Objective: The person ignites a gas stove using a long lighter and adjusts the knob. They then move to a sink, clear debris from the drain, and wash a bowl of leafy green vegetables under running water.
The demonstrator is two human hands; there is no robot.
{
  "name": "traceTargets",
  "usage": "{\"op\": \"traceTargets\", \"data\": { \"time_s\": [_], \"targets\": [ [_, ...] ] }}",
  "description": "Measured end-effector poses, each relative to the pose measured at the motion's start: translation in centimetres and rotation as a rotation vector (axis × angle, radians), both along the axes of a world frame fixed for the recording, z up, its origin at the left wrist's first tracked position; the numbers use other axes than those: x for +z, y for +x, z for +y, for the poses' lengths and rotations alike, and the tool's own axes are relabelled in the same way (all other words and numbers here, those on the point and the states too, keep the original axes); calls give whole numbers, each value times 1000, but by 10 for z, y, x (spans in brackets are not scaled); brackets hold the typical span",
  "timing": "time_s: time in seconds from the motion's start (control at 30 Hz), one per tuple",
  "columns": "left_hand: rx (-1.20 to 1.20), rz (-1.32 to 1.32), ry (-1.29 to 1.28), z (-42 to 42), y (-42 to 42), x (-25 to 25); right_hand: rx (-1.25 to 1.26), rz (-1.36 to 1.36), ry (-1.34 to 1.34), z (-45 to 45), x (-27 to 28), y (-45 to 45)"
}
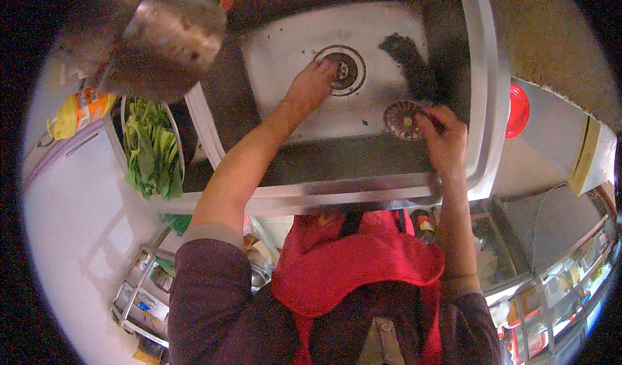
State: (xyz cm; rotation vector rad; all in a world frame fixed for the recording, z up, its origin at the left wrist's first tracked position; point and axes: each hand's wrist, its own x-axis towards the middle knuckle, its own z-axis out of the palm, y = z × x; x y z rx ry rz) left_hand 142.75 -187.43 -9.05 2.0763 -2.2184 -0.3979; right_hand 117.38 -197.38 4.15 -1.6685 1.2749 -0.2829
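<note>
A metal sink basin (311, 112) lies before me. My left hand (316, 83) reaches down to the round drain (346, 73) in its floor, with the fingertips at the left part of the opening; whether they grip anything there is hidden. Over the basin's near right part, my right hand (444, 132) holds a round slotted sink strainer (403, 120) by its edge. Dark wet residue (406, 56) lies on the basin floor to the right of the drain, and small bits are scattered around.
Leafy green vegetables (151, 151) fill a container left of the basin. A large metal pot (170, 34) stands at the upper left, beyond a yellow and orange package (82, 112). The sink's raised rim (486, 98) runs along the right, beside a red plastic dish (518, 111).
</note>
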Motion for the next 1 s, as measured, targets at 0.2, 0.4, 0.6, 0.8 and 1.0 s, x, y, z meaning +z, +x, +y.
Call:
{"op": "traceTargets", "data": {
  "time_s": [0.2,0.4,0.6,0.8,1.0],
  "targets": [
    [185,115,52,13,-34,9,-1,23,9,-1,3,-2],
    [897,1176,-9,8,-12,-25,-2,-22,15,-1,-1,-4],
    [115,63,-59,-21,-3,-13,0,-9,48,-1,-1,-4],
    [-84,-218,82,-32,-13,-27,-10,-10,38,0,-2,-3],
    [40,-251,58,-29,-23,-14,-20,-3,57,0,-1,-3]
  ]
}}
